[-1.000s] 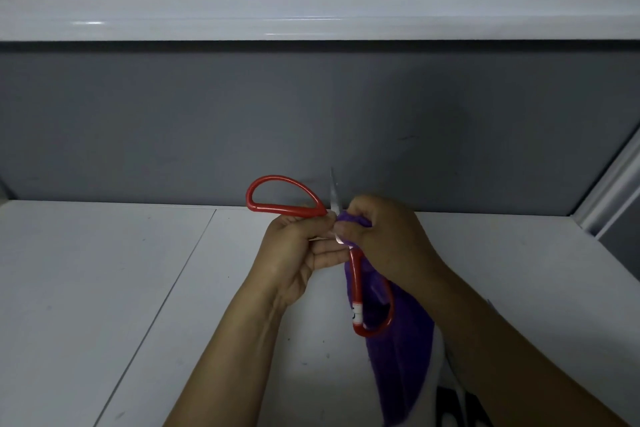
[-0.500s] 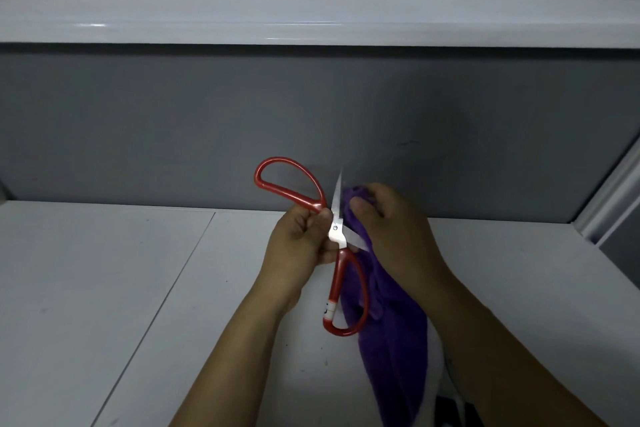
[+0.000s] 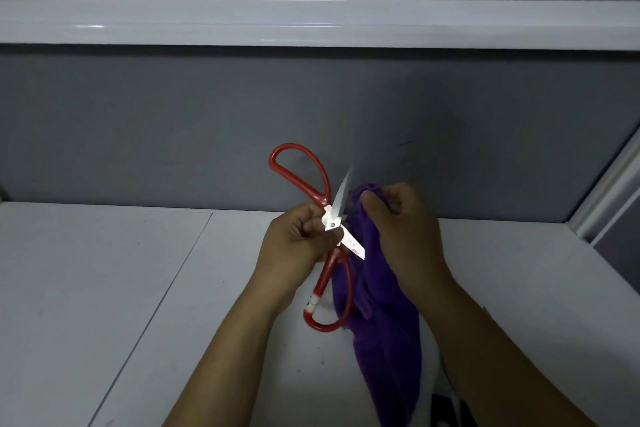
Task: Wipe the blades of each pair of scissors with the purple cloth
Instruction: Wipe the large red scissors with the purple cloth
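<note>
Pinching open red scissors (image 3: 333, 215), left hand (image 3: 294, 239); right hand (image 3: 405, 232) clutching purple cloth (image 3: 384, 340) over table (image 3: 104, 288).

the white table (image 3: 104, 305) has a thin dark seam (image 3: 169, 288) slanting from the far middle to the near left, and a few small dark specks. at its near right something black (image 3: 450, 414) shows, too cut off to name. my purple cloth (image 3: 388, 340) hangs above that part; i cannot tell if it touches.
</note>
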